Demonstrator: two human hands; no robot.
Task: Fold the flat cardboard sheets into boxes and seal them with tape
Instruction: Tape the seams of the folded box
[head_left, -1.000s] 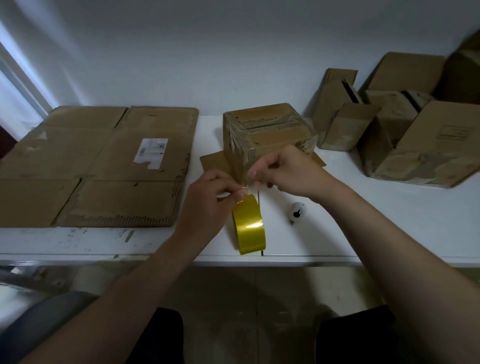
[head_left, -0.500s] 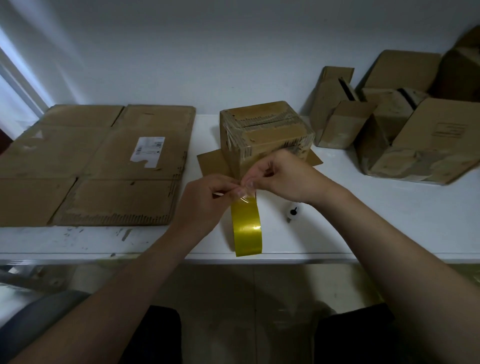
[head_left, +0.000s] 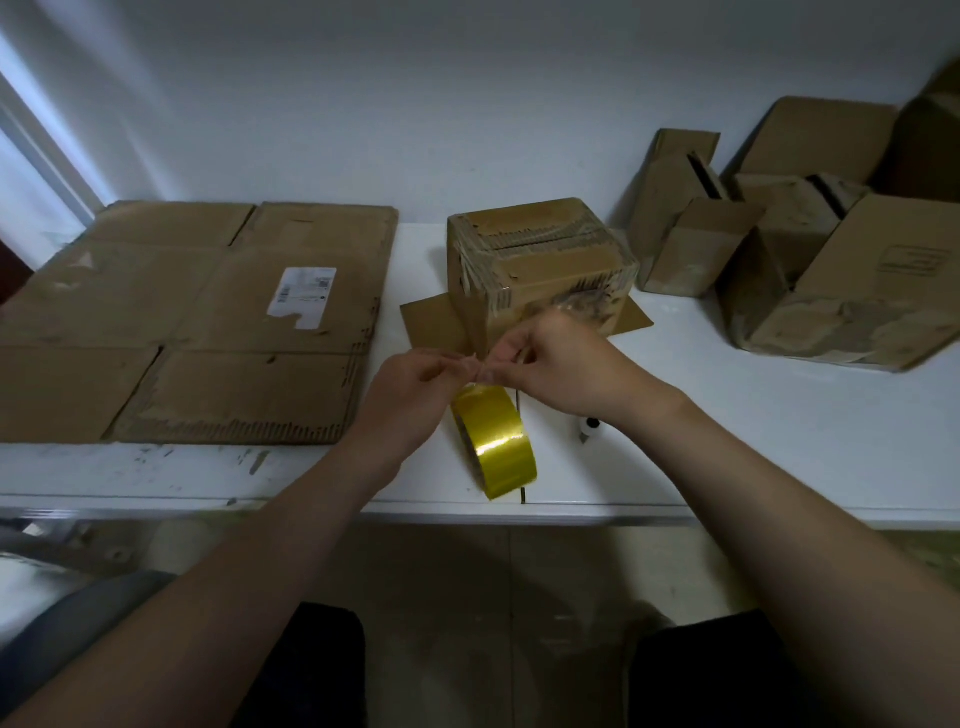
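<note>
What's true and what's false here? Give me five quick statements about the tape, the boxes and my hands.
1. The yellow tape roll stands on edge near the front of the table. True.
2. The flat cardboard sheet lies right of the folded box. False: it lies left of it.
3. The left hand and right hand both pinch a clear tape strip in front of the box. True.
4. The sheet bears a white label. True.
5. The folded box sits on the floor. False: it stands on the table.
</note>
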